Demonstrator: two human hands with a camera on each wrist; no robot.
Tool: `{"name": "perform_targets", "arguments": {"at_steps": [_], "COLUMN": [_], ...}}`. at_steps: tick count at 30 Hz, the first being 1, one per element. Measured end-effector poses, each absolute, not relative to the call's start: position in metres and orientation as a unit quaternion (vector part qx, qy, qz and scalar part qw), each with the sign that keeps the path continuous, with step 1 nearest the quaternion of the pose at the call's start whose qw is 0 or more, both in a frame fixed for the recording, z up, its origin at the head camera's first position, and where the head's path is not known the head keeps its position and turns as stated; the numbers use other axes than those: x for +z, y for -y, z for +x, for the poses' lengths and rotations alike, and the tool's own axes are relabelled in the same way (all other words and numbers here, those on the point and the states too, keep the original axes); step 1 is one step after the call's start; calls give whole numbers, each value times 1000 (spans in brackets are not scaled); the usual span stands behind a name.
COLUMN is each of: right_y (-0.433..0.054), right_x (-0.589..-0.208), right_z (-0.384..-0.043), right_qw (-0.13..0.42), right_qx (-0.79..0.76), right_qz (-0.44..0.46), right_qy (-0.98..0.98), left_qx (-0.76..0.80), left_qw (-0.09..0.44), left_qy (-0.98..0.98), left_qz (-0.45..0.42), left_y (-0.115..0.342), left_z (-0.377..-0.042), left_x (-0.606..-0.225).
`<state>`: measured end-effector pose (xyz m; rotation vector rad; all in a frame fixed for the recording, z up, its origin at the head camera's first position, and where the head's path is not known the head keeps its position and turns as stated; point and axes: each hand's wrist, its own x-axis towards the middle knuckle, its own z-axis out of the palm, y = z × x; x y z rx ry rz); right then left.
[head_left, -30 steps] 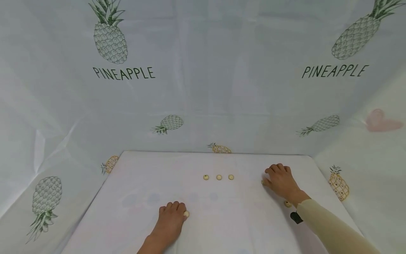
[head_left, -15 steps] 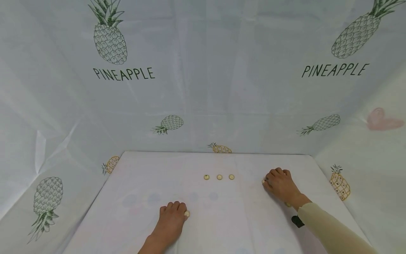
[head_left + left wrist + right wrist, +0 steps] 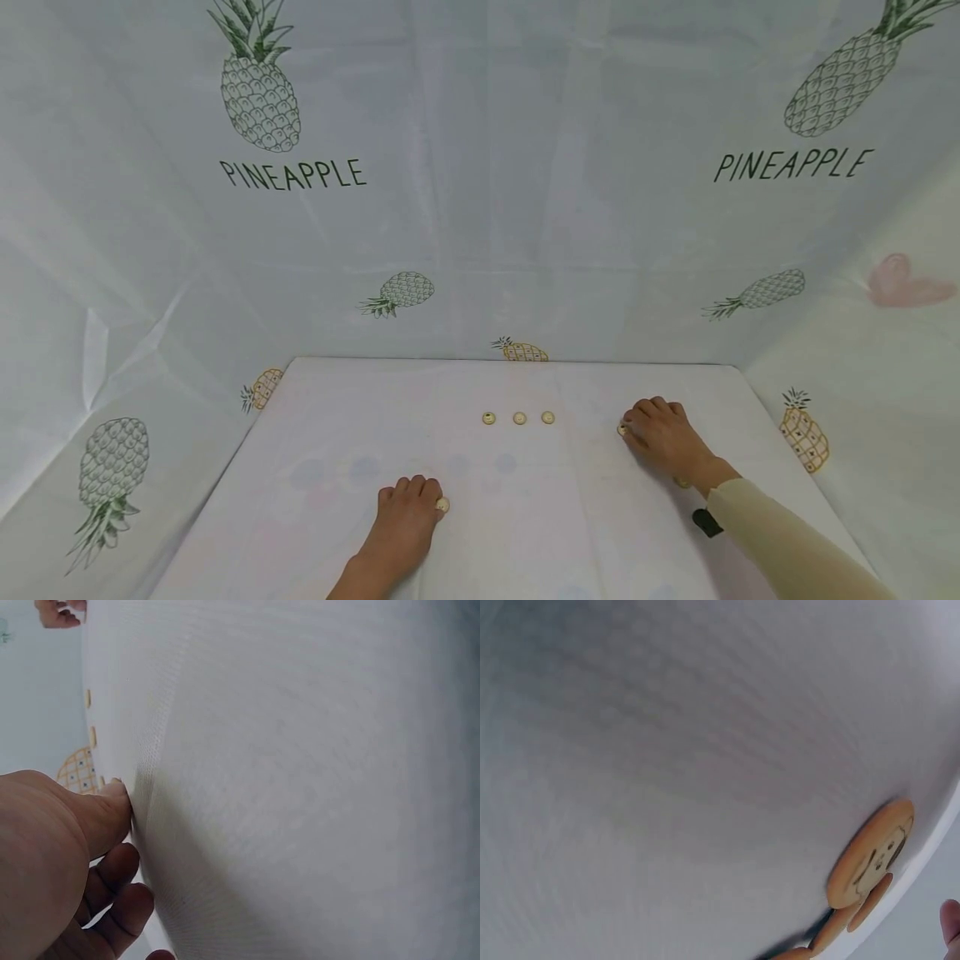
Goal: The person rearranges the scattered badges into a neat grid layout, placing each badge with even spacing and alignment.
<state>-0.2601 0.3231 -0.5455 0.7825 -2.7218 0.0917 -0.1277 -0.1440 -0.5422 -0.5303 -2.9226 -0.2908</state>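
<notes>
My left hand rests low over the white tabletop, fingers bent, with a small round tan disc at its thumb side. In the left wrist view the thumb points down at the cloth, fingers curled beside it; most of the disc is hidden there. Farther right, my right hand pinches another tan disc at thumb and forefinger. A third disc lies partly under that wrist. The right wrist view shows a biscuit-like disc with a drawn face, flat on the cloth.
Three more discs stand in a row toward the back: left, middle and right. A dark object shows beside the right sleeve. A pineapple-print sheet hangs behind the table.
My right hand has come down slightly, its fingers drawing in around the disc at its thumb. The left hand and the row of discs have kept their places.
</notes>
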Motion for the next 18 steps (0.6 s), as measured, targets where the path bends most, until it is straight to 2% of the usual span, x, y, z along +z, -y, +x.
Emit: {"name": "perform_targets", "arguments": {"at_steps": [10, 18], "right_y": [-322, -321], "right_x": [-543, -536], "right_z": [-262, -267], "right_qw": [178, 120], "right_qx": [46, 75], "right_qz": [306, 282], "right_qy": [934, 949], "left_qx": [-96, -94], "left_qw": [80, 85], "left_qy": [977, 976], "left_qz": [-173, -174], "left_y": [144, 144], "left_z": [-127, -127], "left_x": [-544, -545]}}
